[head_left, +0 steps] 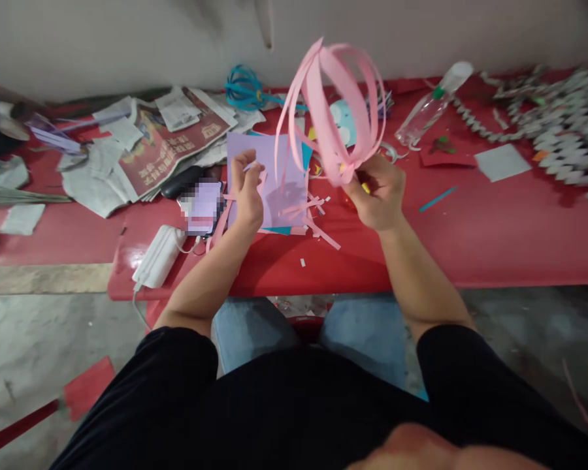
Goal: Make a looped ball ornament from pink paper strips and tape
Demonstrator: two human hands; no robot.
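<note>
My right hand (383, 192) is closed around the gathered lower end of a pink paper-strip lantern (330, 111), held up above the table. The lantern's curved strips bow outward and meet at a pointed top; one long strip hangs apart on the left side. Over the left part of a purple paper sheet (279, 156) is my left hand (249, 189), its fingers loosely bent and apart, with nothing plainly in them. Pink paper strips (220, 222) lie beside and behind that hand. More pink scraps (321, 232) are scattered at the sheet's lower right corner.
On the red table (494, 241) lie a blue paper-strip lantern (245, 88), newspapers (171, 143), a phone (206, 207) and a white power bank (159, 256). A clear bottle (424, 116) leans at the back right, near a heap of folded paper chains (563, 124).
</note>
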